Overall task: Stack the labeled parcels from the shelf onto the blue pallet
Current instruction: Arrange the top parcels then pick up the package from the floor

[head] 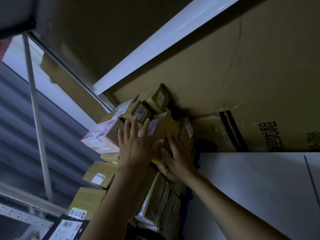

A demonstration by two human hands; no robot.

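Clamps a brown labelled parcel [162,130] between two hands near the top of a leaning pile of parcels. Presses the left hand [136,148] flat on its near face, fingers straight and spread, fingertips reaching up to the box marked 7431 [140,112], probably to hold the neighbours back as well as the parcel; sits just beside the pink parcel [99,136]. Lays the right hand [177,157] along the parcel's right side, thumb close to the left thumb; cannot tell whether those fingers hook behind the far edge. Looks, from the squeeze of both palms, like seating the parcel into the heap. Rests the pile against a large creased cardboard sheet [233,63], beside a white board [259,184]. Shows only slivers of blue [197,161] by the pile; cannot tell whether these belong to the pallet.
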